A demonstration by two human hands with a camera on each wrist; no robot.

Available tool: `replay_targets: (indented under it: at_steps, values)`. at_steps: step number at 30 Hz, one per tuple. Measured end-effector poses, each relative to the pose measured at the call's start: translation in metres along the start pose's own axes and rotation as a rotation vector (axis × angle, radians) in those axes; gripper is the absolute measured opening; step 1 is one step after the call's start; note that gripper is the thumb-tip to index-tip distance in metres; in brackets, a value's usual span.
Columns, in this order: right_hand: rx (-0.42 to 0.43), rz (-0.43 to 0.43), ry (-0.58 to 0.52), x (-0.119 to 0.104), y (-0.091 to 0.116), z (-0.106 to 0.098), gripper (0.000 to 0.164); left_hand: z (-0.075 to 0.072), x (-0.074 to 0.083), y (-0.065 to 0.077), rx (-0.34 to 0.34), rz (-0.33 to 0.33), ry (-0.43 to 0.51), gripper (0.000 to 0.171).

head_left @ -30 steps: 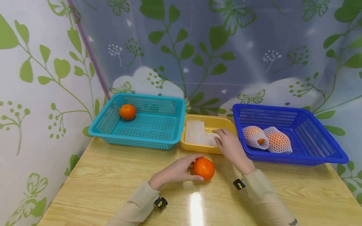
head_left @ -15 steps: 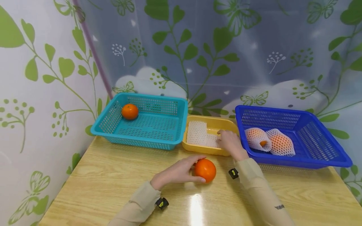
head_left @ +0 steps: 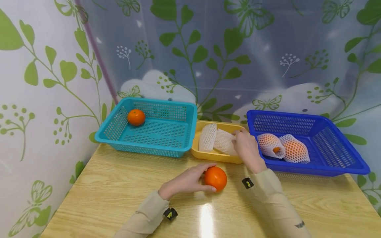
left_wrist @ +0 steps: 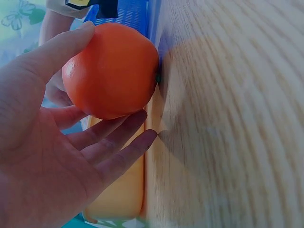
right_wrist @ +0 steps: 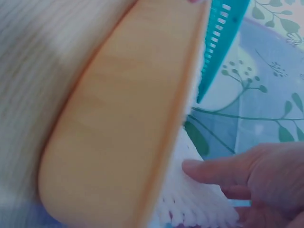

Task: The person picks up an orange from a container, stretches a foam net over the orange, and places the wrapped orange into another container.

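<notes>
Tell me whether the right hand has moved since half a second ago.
Yes: in the head view, the right hand has shifted slightly right, toward the blue basket.

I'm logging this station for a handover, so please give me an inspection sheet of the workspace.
Surface: wood-grain table, glare patch near front.
Job's things: orange fruit in front of yellow tray; foam nets inside it; second fruit in turquoise basket; two netted fruits in blue basket.
Clutter: nothing seen.
Hands: left hand holds orange fruit; right hand pinches a foam net.
Cables: nothing seen.
Surroundings: leaf-patterned backdrop behind and left.
</notes>
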State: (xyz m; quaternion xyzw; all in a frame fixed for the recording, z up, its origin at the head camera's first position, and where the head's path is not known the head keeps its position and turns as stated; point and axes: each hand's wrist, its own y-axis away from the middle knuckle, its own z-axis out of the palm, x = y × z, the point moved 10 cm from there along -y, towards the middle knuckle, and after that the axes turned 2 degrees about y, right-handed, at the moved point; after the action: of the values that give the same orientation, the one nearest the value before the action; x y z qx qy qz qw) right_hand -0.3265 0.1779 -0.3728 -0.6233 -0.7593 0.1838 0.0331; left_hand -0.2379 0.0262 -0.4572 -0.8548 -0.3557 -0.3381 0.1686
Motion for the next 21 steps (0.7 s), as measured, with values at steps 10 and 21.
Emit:
replay_targets:
  at_steps: [10, 21]
  values:
    - [0.223, 0.030, -0.129, 0.012, 0.013, -0.046, 0.019, 0.000, 0.001, 0.001, -0.006, -0.013, -0.001, 0.085]
    - [0.354, 0.064, -0.538, 0.015, 0.035, -0.067, 0.023, -0.017, 0.001, 0.001, 0.063, -0.073, 0.135, 0.068]
